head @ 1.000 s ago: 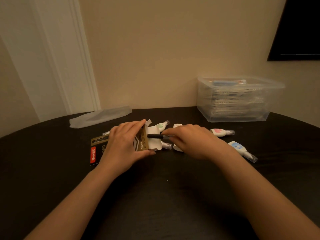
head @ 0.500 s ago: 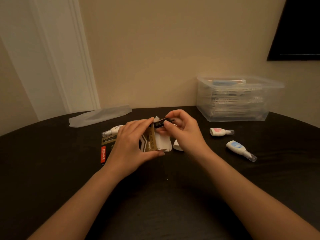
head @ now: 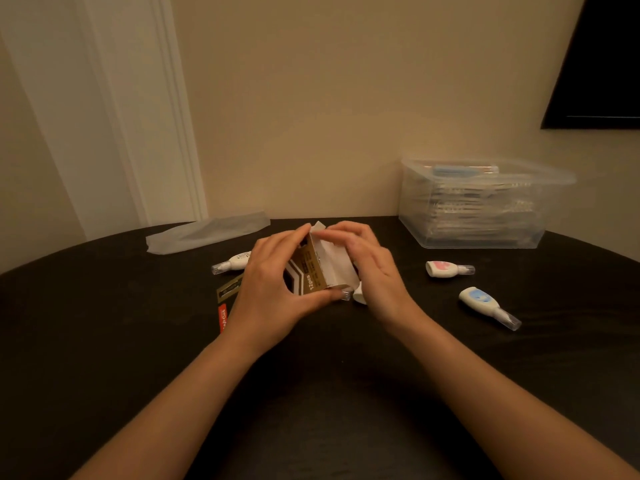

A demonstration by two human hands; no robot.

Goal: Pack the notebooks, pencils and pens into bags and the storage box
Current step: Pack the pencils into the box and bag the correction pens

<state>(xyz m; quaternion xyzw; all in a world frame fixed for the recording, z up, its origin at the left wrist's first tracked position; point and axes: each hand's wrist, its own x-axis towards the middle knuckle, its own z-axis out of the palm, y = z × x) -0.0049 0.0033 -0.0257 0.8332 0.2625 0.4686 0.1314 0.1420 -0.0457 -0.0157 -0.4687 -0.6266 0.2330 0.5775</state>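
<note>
My left hand grips a small gold, black and white carton marked "12pcs", tilted up above the dark table. Its white end flap stands open toward my right hand, whose fingertips touch the flap's top edge. The black pen is out of sight. A clear plastic storage box with packed items stands at the back right. An empty clear bag lies flat at the back left.
Correction-tape pens lie around: a white one left of the carton, a pink one and a blue one to the right. Another black, gold and red carton lies under my left wrist. The wall runs close behind.
My right hand pushed the black pen into the carton, and the pen has gone from sight. My left hand tilted the carton up. My right fingers now sit at the flap.
</note>
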